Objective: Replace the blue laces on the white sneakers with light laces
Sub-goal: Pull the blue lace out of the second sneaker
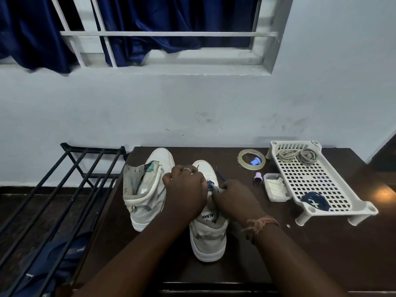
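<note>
While the near sneaker (209,230) is kept on the tabletop (300,249), its blue lace (211,185) is pinched by both hands (185,189) (234,198), so unlacing's probably underway, and the light laces (296,155) get threaded next.

"ALBAN" on sneaker tongue label (207,217)

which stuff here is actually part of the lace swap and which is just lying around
Part of the job:
- right sneaker, worked by left hand and right hand
- blue lace in it
- left sneaker, unlaced
- light laces in the white tray
- removed blue lace

Lying about:
- tape roll
- small lidded tub
- black rack
</note>
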Available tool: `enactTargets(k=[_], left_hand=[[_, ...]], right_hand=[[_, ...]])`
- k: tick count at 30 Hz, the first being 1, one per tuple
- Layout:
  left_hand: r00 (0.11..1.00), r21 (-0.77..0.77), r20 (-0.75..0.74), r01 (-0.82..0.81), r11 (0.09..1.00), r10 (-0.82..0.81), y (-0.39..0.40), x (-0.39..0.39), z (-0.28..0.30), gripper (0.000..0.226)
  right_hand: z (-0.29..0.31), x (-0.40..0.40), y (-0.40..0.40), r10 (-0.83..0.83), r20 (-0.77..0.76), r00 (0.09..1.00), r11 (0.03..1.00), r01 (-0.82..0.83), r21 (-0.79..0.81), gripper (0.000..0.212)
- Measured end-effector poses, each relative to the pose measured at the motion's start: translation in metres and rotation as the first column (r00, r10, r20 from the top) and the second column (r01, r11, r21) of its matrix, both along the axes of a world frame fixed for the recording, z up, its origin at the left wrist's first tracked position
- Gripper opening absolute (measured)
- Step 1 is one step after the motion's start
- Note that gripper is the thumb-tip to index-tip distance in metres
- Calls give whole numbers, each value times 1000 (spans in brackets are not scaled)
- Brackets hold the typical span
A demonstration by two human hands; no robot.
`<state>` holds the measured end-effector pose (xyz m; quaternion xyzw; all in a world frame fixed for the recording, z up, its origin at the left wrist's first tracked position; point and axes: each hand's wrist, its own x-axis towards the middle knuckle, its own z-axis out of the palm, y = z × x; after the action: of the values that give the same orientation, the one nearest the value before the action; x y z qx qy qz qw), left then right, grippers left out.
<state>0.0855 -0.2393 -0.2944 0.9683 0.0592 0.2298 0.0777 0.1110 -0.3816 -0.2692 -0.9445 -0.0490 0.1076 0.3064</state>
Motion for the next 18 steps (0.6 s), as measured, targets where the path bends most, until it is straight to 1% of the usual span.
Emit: enactTargets(k=[1, 3, 4, 6, 9, 11, 12, 13, 14, 15, 16, 17, 18], left_hand=[[1000, -15, -9, 26, 1000, -26, 1, 0, -1, 8], [997, -26, -42, 60, 998, -61, 1, -1, 1, 19], [997, -27, -44, 65, 997, -67, 1, -1, 2, 19], [996, -13, -35, 79, 997, -79, 0, -3, 3, 12], [995, -4, 28, 94, 996, -93, -1, -3, 0, 7], [995, -48, 93, 42, 998, -37, 0, -2, 3, 6], [992, -138, 124, -2, 990, 19, 2, 0, 6, 6], [983, -275, 165, -34, 961, 82, 5, 1, 12, 6], [967, -438, 209, -39, 898, 145, 9, 3, 19, 6], [949, -581, 250, -11, 814, 190, 13, 4, 26, 7], [940, -681, 269, 32, 731, 209, 15, 5, 31, 7], [948, -749, 248, 59, 660, 197, 16, 4, 35, 7], [968, -799, 197, 65, 598, 158, 14, 4, 38, 6]], right_hand=[[1, 0, -1, 6, -17, 1000, 1000, -6, 4, 22], [1, 1, -2, 15, -43, 999, 1000, -15, 21, 21], [1, 1, -2, 19, -45, 999, 1000, -17, 26, 20], [2, 0, -1, 19, -33, 999, 999, -18, 32, 20], [2, -1, -1, 19, -17, 1000, 1000, -18, 21, 20], [3, -1, -2, 12, -21, 1000, 1000, -11, 18, 20], [3, -2, -2, 7, -24, 1000, 1000, -6, 16, 20], [3, -2, -3, 4, -22, 1000, 1000, -4, 9, 19], [2, -2, -3, 4, -17, 1000, 1000, -4, 2, 20], [2, -2, -3, 4, -16, 1000, 1000, -4, -3, 20], [2, -1, -3, 3, -18, 1000, 1000, -3, -7, 20], [2, -1, -2, 3, -23, 1000, 1000, -3, -13, 21], [2, 0, -1, 4, -27, 1000, 1000, -4, -20, 22]])
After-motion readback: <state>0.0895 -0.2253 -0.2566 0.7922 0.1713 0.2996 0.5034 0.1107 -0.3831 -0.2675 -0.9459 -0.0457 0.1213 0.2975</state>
